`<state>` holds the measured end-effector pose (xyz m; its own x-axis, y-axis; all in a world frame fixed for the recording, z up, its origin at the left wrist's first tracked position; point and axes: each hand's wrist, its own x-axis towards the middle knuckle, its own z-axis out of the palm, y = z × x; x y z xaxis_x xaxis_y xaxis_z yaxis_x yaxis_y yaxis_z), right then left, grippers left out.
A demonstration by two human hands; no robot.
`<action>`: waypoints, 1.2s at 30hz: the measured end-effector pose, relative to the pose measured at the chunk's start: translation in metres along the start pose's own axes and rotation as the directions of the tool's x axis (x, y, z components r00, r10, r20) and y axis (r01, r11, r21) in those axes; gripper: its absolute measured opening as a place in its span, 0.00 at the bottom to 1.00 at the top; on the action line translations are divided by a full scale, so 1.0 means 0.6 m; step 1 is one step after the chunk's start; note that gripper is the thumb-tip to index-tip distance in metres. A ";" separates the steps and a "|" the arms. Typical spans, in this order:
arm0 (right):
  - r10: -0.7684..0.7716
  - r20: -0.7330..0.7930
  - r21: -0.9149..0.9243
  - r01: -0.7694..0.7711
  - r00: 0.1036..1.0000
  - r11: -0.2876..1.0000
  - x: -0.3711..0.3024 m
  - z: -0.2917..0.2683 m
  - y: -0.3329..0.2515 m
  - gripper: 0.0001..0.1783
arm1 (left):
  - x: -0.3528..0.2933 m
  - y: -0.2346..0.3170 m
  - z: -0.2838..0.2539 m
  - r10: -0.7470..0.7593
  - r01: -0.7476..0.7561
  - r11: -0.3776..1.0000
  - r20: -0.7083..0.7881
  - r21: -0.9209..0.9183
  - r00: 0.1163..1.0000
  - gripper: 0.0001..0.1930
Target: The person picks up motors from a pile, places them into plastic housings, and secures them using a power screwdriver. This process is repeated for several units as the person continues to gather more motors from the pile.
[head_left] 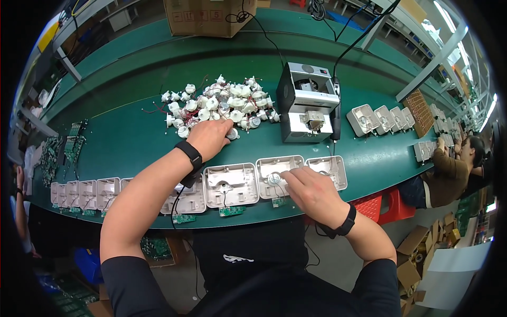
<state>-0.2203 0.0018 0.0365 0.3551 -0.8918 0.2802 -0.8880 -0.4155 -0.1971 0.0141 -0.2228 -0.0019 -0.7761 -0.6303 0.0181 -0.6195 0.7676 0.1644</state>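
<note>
My left hand (210,138) reaches to the near edge of a pile of small white motor-like parts (211,104) with thin red and dark wires. Its fingers close on one round white part (232,133) there. My right hand (309,187) is over an open white plastic housing (281,162), its fingertips pinching a round white part (274,178) inside it. Directly left stands another open housing (231,199) with a green circuit board (231,211) at its front edge. One more housing (340,171) lies just right of my right hand.
A grey-black bench machine (308,100) stands behind the housings, beside an upright black corded tool (336,113). More housings (108,190) line the front edge leftward. Circuit boards (71,148) lie far left. At right, housings (363,120) stand near a co-worker (449,174). A cardboard box (203,18) is behind.
</note>
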 end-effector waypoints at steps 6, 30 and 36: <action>0.008 -0.009 0.045 -0.008 1.000 0.999 0.000 -0.018 -0.007 0.19 | 0.000 0.014 0.003 -0.048 0.045 0.992 -0.026 -0.120 0.999 0.17; 0.021 -0.021 0.061 -0.020 1.000 0.998 -0.013 -0.016 -0.020 0.18 | -0.046 -0.029 -0.135 -0.186 0.003 0.588 -0.132 -0.809 0.974 0.13; 0.142 0.196 0.511 -0.225 0.970 0.829 -0.004 -0.035 -0.040 0.18 | -0.157 0.036 -0.158 -0.151 0.009 0.241 -0.028 -0.971 0.988 0.14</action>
<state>-0.2059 0.0179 0.0601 0.2754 -0.9595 0.0593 -0.6672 -0.2352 -0.7068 0.0851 -0.1579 0.0932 -0.6700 -0.7421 0.0212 -0.0419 0.0662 0.9969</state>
